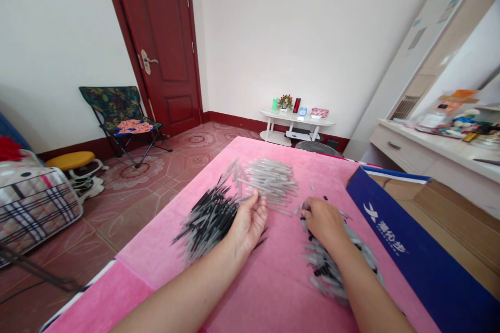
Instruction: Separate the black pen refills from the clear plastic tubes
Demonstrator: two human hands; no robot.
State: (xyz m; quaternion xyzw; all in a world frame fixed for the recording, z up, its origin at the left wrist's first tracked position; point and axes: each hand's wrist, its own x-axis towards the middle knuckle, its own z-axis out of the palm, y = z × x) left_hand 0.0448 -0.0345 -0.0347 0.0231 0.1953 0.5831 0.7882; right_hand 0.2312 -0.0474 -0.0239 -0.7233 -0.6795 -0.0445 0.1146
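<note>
My left hand (250,218) is closed in a pinch, palm turned partly up, with a thin grey pen part (242,199) at its fingertips. Under and left of that wrist lies a thick pile of dark pen refills (211,218), many in clear sleeves. Just beyond the fingers is a heap of translucent pen barrels (269,179). My right hand (324,221) points downward, its fingers drawn together at the far edge of a pile of clear and black pen caps (328,270). What those fingers hold is hidden.
A pink cloth (265,291) covers the table. An open blue cardboard box (406,239) stands along the right side. Beyond are a low white stand (297,118), a folding chair (125,114), a yellow stool (70,159) and a cluttered dresser (437,151).
</note>
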